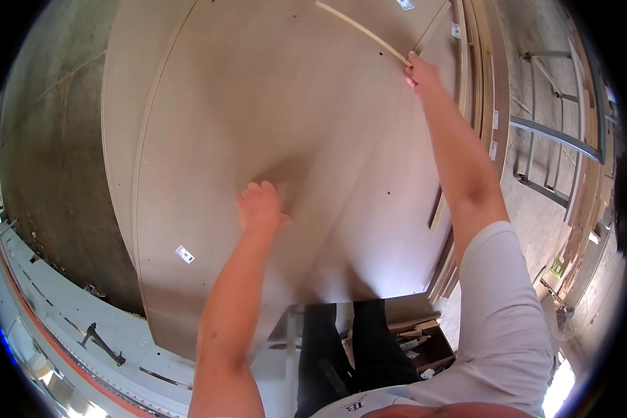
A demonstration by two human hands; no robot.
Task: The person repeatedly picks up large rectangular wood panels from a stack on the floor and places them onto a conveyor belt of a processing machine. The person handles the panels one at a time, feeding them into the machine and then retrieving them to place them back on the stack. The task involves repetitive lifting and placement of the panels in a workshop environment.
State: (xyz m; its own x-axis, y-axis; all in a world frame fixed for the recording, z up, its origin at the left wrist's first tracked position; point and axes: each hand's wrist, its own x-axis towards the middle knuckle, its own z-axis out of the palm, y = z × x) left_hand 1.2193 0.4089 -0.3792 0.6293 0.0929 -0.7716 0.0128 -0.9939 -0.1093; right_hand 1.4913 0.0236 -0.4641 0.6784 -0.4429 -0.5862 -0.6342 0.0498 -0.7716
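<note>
Pale shirt (501,299) is seen nearest; wood strip (362,29) is clamped in fingers of right hand (423,72), upper right of board (341,139); left hand (260,207) is held over it, fingers bunched, thumb apart

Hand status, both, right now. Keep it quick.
Left hand: fingers curled, nothing visible held; whether fully closed cannot be told.
Right hand: closed, holding a thin wooden strip.
</note>
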